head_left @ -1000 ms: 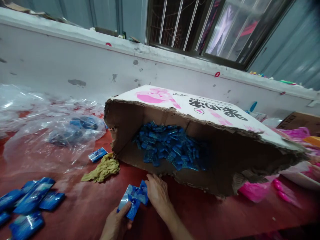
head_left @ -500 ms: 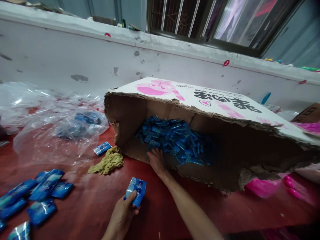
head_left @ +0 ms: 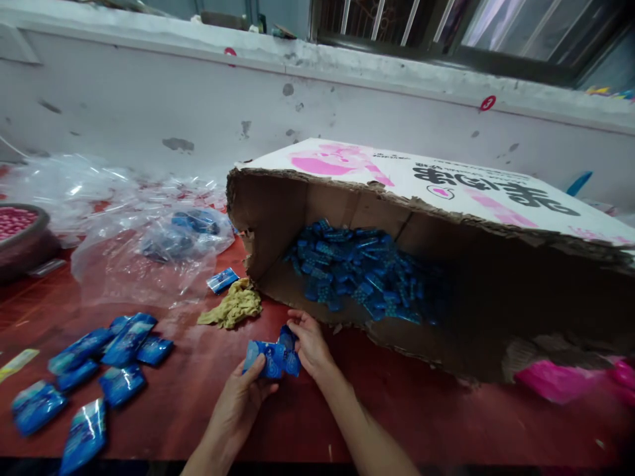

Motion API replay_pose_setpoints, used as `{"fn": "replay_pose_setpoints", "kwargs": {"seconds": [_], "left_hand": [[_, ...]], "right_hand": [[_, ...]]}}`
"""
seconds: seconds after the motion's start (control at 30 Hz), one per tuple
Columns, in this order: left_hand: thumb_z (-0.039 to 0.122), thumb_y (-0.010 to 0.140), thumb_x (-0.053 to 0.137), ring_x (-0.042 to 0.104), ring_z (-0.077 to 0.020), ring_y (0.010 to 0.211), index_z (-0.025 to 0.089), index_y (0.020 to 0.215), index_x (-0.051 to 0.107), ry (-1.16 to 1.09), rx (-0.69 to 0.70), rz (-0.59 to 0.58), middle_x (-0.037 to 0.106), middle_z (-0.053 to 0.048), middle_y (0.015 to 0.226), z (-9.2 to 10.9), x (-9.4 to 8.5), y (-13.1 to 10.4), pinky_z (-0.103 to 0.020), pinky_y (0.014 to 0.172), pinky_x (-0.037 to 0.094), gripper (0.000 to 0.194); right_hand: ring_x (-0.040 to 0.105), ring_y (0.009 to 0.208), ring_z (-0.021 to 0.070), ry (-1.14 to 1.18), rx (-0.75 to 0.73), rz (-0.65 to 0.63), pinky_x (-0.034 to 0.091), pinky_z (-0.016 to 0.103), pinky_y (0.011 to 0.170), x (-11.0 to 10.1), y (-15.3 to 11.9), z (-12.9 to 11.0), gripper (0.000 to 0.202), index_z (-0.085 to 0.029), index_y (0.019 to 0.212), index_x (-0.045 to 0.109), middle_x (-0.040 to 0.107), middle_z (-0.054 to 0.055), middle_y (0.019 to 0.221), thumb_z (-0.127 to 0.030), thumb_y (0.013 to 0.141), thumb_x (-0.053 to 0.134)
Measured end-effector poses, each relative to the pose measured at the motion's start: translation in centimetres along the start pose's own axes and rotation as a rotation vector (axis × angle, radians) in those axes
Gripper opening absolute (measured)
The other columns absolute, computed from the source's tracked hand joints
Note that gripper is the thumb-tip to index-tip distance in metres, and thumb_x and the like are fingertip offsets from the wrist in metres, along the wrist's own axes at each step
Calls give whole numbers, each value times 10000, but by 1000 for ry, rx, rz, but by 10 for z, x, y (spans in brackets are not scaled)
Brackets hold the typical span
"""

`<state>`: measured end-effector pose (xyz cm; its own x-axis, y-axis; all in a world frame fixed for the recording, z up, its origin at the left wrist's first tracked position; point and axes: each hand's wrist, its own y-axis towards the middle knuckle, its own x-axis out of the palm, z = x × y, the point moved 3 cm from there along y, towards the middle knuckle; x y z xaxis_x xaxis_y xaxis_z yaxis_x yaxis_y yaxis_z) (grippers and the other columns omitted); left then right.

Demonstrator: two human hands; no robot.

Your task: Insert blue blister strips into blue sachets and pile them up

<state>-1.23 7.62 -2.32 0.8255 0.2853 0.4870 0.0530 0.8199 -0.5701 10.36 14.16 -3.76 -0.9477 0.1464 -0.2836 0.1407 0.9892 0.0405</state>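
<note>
In front of the box, my left hand (head_left: 241,396) pinches a flat blue packet (head_left: 265,357) with the thumb on top. Close beside it, my right hand (head_left: 313,347) grips a small dark-blue packet (head_left: 288,340), which meets the right edge of the first one; its exact form is partly covered by fingers. Behind both hands a large cardboard box (head_left: 312,155) lies on its side with a torn open mouth. Inside it is a heap of small blue packets (head_left: 367,264).
Several filled blue packets (head_left: 124,383) lie at left on the red tabletop (head_left: 193,410). A yellow-green cloth (head_left: 233,305) and one blue packet (head_left: 223,280) lie by the box corner. Clear plastic bags (head_left: 133,271), a bowl of pink beads (head_left: 30,244) and pink plastic (head_left: 558,381) are around.
My right hand has come out of the box toward my left hand, bringing a small blue packet. The left hand still holds its packet. The view has shifted left.
</note>
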Motion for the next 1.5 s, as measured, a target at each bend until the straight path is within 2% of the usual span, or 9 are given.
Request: {"fn": "replay_pose_setpoints", "kwargs": {"seconds": [0.13,0.33,0.53,0.67,0.77,0.97,1.13,1.27,1.5], "left_hand": [[217,558,733,622,-148,634,107,761,632,10,125,25,679,-37,695,-5,4,5,-254,611,506,252],[166,564,713,614,-168,535,117,749,618,181,77,196,660,-30,616,1,-6,13,-271,487,497,214],[100,674,602,626,-163,585,133,812,601,-3,-124,18,668,-35,686,-10,5,23,-294,552,523,142],[119,693,589,638,-167,615,154,835,590,-19,-177,64,670,-34,728,-14,12,36,-309,600,529,146],[143,685,606,638,-164,616,166,854,587,-15,-173,97,664,-23,722,-16,11,40,-305,604,529,172],[150,646,657,645,-176,694,162,891,577,7,-146,70,672,-31,784,-21,4,42,-339,684,532,259],[189,671,634,641,-197,775,178,879,589,-43,-128,60,672,-34,836,-17,10,35,-359,715,533,213],[166,688,609,634,-180,757,176,853,589,-23,-139,103,663,-31,845,-12,16,28,-335,695,537,167],[101,720,555,628,-151,658,177,821,605,-15,-139,153,670,-10,789,-12,15,31,-294,601,541,136]], "right_hand": [[588,640,138,-4,18,45,460,223,573,-6,-8,-5,241,-139,960,544,615,30,733,-146,777,387],[556,850,175,-194,-74,80,403,269,791,-10,-19,-12,242,-180,845,612,614,64,876,-94,777,397],[589,674,146,-362,-112,-36,414,212,633,-9,-14,-7,253,-188,774,653,657,21,703,-142,823,408],[593,600,114,-423,-146,-116,412,176,554,-21,-9,-14,357,-178,769,665,667,2,663,-173,881,327],[608,762,114,-496,-218,-163,427,175,696,-28,-5,-25,299,-187,874,663,684,9,810,-170,877,364],[370,1198,205,-789,-369,-228,204,402,1021,-45,51,-26,263,-242,1078,589,548,38,1210,-299,857,460],[346,1210,224,-913,-336,-280,183,454,1015,-78,86,1,258,-247,1053,604,531,39,1226,-271,805,536],[372,1173,237,-983,-293,-243,220,454,988,-110,64,8,255,-231,1038,610,527,62,1217,-236,800,521],[379,1159,261,-1011,-196,-105,254,473,956,-149,-6,18,296,-269,1108,565,460,26,1302,-225,832,466]]}}
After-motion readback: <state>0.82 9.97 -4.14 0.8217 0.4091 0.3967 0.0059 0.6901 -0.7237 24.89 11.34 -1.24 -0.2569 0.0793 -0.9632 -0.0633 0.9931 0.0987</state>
